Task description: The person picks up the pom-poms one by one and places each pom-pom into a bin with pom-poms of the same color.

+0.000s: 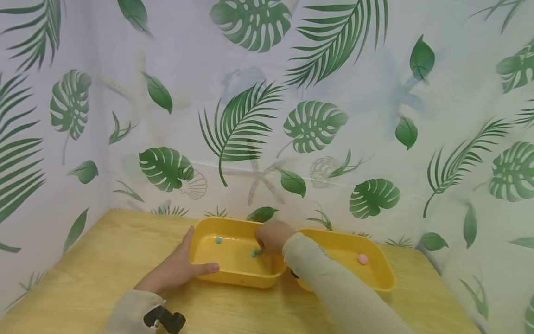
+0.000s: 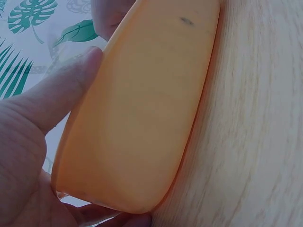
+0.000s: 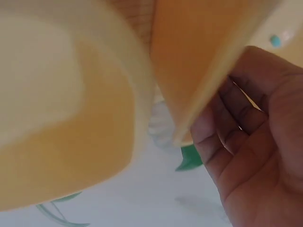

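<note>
My left hand (image 1: 179, 266) grips the left end of a yellow plastic tray (image 1: 233, 280), thumb along the front rim and fingers round the side. In the left wrist view, the thumb (image 2: 71, 87) lies at the tray's rim, and other fingers show beneath its corner. My right hand (image 1: 275, 236) reaches down inside that same tray, toward its right end. Small teal balls (image 1: 254, 253) lie right at its fingertips, and another teal ball (image 1: 219, 240) sits farther left on the tray floor. In the right wrist view the fingers (image 3: 236, 118) bend inward; I cannot tell whether they pinch a ball.
A second yellow tray (image 1: 385, 269) stands close to the right of the first, with a pink ball (image 1: 363, 259) in it. The right forearm (image 1: 338, 287) crosses over this tray's left part. Both trays stand on a wooden table (image 1: 121, 250) against a leaf-patterned wall (image 1: 250, 195).
</note>
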The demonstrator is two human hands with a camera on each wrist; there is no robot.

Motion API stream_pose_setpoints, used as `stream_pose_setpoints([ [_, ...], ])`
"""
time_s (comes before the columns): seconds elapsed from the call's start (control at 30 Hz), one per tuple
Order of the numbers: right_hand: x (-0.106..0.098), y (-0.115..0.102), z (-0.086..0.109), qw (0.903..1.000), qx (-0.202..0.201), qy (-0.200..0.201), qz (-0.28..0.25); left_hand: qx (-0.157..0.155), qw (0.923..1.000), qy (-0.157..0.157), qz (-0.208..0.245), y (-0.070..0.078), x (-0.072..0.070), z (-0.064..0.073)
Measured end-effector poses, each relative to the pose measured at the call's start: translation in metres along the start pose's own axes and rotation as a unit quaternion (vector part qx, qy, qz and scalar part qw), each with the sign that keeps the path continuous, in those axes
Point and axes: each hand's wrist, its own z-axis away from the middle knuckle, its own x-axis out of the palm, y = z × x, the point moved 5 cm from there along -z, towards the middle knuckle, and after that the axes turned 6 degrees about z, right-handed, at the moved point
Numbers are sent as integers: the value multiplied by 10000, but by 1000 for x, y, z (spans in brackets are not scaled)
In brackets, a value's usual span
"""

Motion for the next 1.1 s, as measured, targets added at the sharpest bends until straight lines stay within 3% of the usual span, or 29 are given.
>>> stream_pose_setpoints([
  [0.33,7,-13,-3,9996,-262,-73,-45,-3,10000,32,67,1,0,-3],
  [0.73,12,-10,-6,9988,6,-323,-365,-53,10000,36,44,1,1,-2],
  [1.1,2,-3,7,9982,148,-139,-560,-29,10000,21,-75,0,1,-1],
])
